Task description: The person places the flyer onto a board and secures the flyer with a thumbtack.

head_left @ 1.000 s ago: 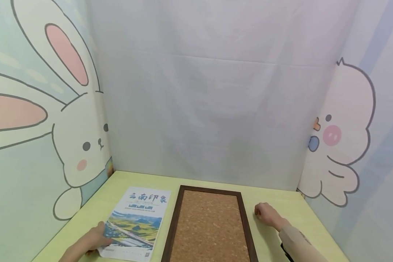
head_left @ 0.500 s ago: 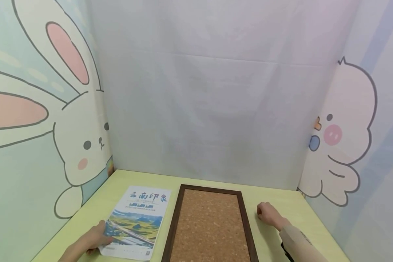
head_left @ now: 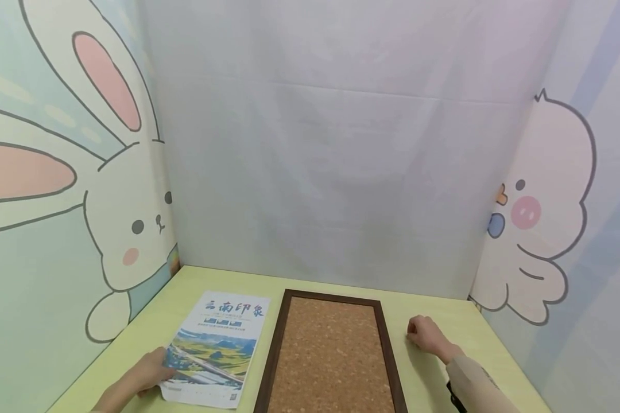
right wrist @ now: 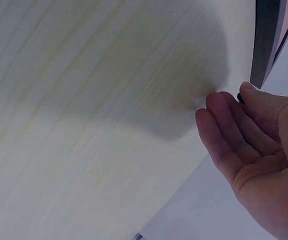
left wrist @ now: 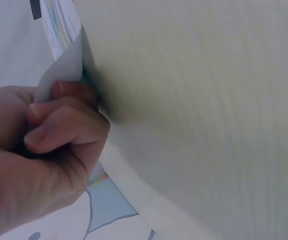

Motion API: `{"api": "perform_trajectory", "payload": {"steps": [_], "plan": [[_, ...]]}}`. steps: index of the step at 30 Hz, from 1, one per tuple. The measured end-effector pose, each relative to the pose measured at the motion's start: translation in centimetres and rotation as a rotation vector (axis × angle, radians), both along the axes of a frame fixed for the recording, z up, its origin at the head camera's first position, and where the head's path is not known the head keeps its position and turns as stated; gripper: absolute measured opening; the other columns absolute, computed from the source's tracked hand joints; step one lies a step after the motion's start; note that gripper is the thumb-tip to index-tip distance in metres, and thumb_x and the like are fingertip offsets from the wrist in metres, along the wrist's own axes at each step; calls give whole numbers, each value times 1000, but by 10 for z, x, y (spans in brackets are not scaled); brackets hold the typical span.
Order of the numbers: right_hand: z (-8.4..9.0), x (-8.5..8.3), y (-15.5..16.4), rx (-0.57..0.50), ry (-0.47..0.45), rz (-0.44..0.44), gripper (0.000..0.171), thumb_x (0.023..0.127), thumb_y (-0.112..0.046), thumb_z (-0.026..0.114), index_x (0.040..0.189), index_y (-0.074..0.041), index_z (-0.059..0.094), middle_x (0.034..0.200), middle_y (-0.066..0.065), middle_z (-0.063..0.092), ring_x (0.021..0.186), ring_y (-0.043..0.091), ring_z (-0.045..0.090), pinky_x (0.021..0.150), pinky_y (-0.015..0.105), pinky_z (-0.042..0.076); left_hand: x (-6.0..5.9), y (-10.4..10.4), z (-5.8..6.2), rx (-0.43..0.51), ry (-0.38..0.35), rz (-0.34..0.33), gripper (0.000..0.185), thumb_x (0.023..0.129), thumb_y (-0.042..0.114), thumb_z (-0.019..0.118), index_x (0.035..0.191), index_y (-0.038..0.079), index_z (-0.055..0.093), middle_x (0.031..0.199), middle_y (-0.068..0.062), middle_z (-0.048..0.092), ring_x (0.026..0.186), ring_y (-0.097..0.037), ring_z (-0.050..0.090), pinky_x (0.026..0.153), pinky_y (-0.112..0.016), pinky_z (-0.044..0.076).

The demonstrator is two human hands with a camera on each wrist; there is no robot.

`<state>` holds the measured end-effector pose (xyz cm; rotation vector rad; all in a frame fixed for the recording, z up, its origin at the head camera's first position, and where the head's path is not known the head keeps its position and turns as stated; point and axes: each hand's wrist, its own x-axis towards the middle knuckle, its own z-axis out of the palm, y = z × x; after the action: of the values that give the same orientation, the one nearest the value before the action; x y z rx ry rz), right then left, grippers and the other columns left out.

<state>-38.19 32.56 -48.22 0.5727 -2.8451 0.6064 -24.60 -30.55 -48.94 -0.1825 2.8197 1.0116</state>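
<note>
A printed leaflet [head_left: 214, 350] with a landscape photo and blue characters lies on the pale green table [head_left: 227, 280], left of a cork board [head_left: 330, 355] in a dark wooden frame. My left hand [head_left: 150, 371] pinches the leaflet's near left corner. In the left wrist view the curled fingers [left wrist: 58, 125] grip the lifted paper edge [left wrist: 61, 70]. My right hand [head_left: 422, 332] rests on the table just right of the cork board. It holds nothing, and in the right wrist view its fingers [right wrist: 229, 135] are relaxed beside the dark frame [right wrist: 265, 40].
Panels close in the table: a cartoon rabbit [head_left: 129, 229] on the left, a plain white sheet [head_left: 320, 172] at the back, a cartoon chick [head_left: 542, 218] on the right. Bare tabletop lies behind the leaflet and board and to the right of my right hand.
My right hand has edged slightly to the right. My left hand keeps its pinch on the leaflet corner, and the leaflet has barely shifted.
</note>
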Motion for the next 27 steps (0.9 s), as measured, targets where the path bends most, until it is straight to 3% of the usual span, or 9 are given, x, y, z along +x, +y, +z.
{"api": "perform_trajectory", "payload": {"steps": [4,10,18,27], "plan": [[1,1,1,-45,-28,-13,9,79,4,71,75,-1,65,65,4,63,50,7,52,48,22,42,0,-4,-2,49,9,17,28,91,9,53,103,-15,48,73,-9,52,40,-7,33,40,-17,29],[-2,0,5,-81,-44,-16,12,78,3,72,74,-3,63,65,2,62,52,5,50,49,22,42,-2,-6,-1,166,50,52,24,98,11,43,104,-11,52,65,-3,50,40,-6,31,40,-18,29],[-3,-1,7,-152,-26,-18,12,76,3,72,73,-2,62,64,2,60,53,2,48,49,21,42,-1,-9,7,474,32,-78,40,104,13,32,122,-21,43,49,9,36,39,-1,25,40,-18,25],[-6,-2,7,-196,-22,-36,13,78,0,73,73,-4,61,62,1,59,49,2,49,46,21,42,-2,-7,14,534,6,-49,44,105,17,30,129,-19,41,51,8,36,42,-4,27,41,-19,28]]}}
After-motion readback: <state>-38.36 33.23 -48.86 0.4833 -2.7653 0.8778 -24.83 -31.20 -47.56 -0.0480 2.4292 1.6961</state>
